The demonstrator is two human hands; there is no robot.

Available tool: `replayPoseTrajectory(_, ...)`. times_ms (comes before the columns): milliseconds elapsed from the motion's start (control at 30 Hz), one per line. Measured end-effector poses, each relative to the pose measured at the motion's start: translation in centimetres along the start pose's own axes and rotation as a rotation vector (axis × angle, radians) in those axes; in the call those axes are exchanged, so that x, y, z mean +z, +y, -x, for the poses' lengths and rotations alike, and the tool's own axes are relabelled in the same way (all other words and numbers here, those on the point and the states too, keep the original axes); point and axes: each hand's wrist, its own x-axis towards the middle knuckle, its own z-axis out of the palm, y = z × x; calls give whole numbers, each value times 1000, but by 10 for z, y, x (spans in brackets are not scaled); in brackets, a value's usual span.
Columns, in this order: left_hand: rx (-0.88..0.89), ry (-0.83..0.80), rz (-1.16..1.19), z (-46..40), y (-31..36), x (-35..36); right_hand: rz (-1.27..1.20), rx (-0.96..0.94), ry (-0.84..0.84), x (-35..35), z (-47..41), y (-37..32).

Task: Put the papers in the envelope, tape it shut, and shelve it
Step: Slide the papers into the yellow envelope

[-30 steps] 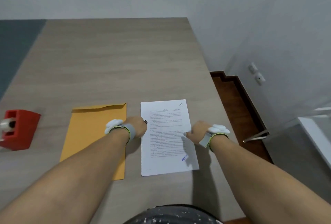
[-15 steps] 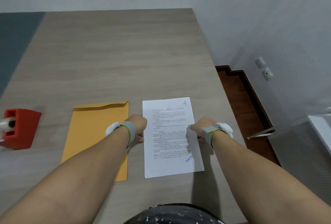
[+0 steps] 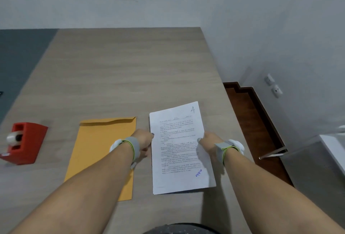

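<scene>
Two hands are gripping a sheaf of printed papers (image 3: 177, 146) by its long edges: the left hand (image 3: 142, 141) is pinching the left edge, the right hand (image 3: 209, 143) is closing on the right edge, thumb lying on the page. Both wrists are wearing grey bands. The papers, marked "4" at the top corner and stamped in blue near the bottom, are tilting slightly, far end leaning toward one o'clock; whether the sheaf is touching the worktop (image 3: 121, 69) is hard to tell. Just beside it, at nine o'clock, a yellow envelope (image 3: 100, 149) is lying flat on the worktop, flap end away from the person, partly under the left forearm. Farther out at nine o'clock, well apart, a red tape dispenser (image 3: 26, 143) is sitting near the worktop's left edge.
</scene>
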Motion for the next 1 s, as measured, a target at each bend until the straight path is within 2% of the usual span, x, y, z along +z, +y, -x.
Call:
replayPoseTrajectory(67,120,5,-60,3,4,-7,-120,-40,-7,-6,6,-1)
replayPoseTrajectory(200,236,-49,2,15,16,-16,-382,-97,-16,-14,25,-14)
replayPoseTrajectory(267,355,44,-17,25,26,-15,-405,-179,28,-16,32,-20)
replayPoseTrajectory(400,620,345,-162,62,50,-6,-402,-360,204,-24,45,-36)
replayPoseTrajectory(533,770,400,-61,89,55,0,-496,-469,330,-30,67,-49)
replayPoseTrajectory(700,783,364,-78,104,38,8,-526,-502,351,-25,87,-42)
replayPoseTrajectory(1000,750,357,-241,106,11,21,-515,-506,301,-6,93,-23)
